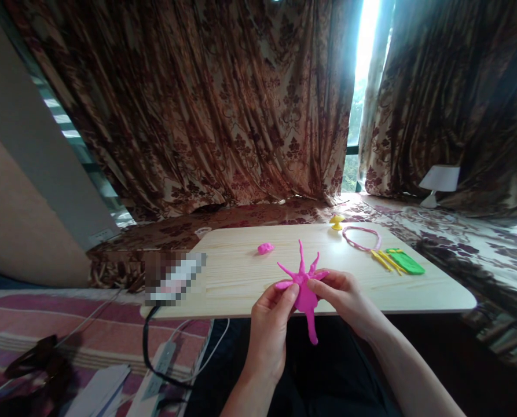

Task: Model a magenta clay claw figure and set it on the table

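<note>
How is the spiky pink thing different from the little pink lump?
The spiky pink thing is bigger, while the pink lump is small. The spiky thing has long, thin bits sticking out; the lump is short and chunky. The spiky thing is held in both hands, but the lump sits on the table. Both are bright pink.

White lamp (pixel 441 178) near patterned curtain (pixel 466 98); striped cloth (pixel 110 324).
</note>
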`<state>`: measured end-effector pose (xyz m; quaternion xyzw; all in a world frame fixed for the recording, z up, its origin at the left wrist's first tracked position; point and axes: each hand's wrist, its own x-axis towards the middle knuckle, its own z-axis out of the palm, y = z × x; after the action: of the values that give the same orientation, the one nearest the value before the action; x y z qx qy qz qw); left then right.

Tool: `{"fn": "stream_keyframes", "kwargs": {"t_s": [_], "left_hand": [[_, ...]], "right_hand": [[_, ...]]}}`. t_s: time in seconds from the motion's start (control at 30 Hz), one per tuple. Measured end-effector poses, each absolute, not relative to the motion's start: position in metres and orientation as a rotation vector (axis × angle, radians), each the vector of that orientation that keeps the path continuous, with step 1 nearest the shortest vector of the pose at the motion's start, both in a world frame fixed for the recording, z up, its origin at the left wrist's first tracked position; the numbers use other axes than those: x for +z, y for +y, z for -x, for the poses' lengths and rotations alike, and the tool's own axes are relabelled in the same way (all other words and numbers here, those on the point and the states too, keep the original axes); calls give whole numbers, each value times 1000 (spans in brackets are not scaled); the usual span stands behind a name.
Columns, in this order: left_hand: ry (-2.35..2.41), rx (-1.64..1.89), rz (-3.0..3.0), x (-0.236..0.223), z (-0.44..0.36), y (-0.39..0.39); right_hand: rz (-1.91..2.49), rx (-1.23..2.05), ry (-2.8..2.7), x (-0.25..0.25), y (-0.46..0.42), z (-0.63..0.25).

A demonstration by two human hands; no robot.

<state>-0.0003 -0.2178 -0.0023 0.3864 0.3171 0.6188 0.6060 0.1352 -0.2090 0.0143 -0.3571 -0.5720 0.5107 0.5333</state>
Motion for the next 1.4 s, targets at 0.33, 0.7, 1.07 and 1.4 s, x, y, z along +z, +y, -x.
{"fn": "stream_keyframes", "kwargs": {"t_s": [0.33, 0.7, 1.07, 1.4], "left_hand": [[705, 1396, -875, -2, -1, -222], [696, 1412, -807, -3, -1, -219], [691, 1442, -835, -2, -2, -220], [792, 1446, -923, -1, 8, -221]], "right_hand": [[848, 1166, -1418, 16, -211, -135], [856, 1079, -1320, 15, -210, -139], [751, 1239, -1335, 6, -212, -131], [783, 1141, -1360, 16, -217, -138]]}}
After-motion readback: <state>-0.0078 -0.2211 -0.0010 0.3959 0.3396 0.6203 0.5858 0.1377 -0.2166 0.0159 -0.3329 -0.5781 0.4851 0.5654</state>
